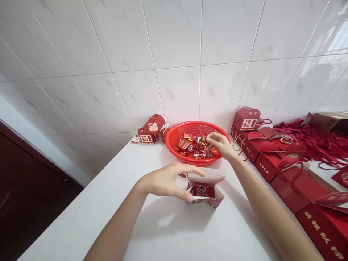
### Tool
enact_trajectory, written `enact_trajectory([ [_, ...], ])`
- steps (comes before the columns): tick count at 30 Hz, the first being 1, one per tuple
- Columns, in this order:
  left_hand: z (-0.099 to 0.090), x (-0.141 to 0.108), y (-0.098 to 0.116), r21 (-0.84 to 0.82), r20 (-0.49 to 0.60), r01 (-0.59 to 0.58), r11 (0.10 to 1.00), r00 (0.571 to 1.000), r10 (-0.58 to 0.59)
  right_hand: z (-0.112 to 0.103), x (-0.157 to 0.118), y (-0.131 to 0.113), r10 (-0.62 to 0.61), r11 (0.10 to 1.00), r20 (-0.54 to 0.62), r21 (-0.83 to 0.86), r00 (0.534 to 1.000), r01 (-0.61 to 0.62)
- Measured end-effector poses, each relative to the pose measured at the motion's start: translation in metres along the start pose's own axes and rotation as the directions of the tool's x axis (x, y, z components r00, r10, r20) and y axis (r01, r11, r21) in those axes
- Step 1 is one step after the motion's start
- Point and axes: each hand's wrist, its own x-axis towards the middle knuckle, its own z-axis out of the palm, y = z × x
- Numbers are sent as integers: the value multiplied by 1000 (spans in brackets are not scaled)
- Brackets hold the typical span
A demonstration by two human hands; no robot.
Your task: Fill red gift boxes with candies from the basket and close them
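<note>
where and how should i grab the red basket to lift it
Probably best by the rim of the red basket, one hand at its left side and one at its right, coming in from the sides. The lip flares outward there, while the far edge sits close to the tiled wall. Keep it level, as loose packets lie inside.

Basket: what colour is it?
The basket is bright red, inside and out; it shows best in the head view.
</note>
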Motion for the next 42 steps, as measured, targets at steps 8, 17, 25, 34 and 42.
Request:
enact_trajectory([
  [8, 1, -4, 2, 12, 57, -30, 999, 998, 29, 3, -1, -4, 6, 1000, 5, -2, 1000, -6],
  [17, 1, -1, -2, 20, 45, -52, 998, 998, 51, 3, -5, -28, -4, 989, -31, 148, 1000, 9],
  [25, 4, -1, -2, 7, 30, -86, 996, 996, 85, 3, -21, -69, -158, 983, -17, 89, 987, 159],
  [34, 7, 0, 1, 43, 116, -162, 986, 981, 156, 3, -30, -87, -257, 958, 14, -131, 966, 257],
  [42, 13, 1, 2, 74, 115, -211, 975, 973, 202, 5, -35, -94, -259, 942, 51, -210, 965, 263],
])
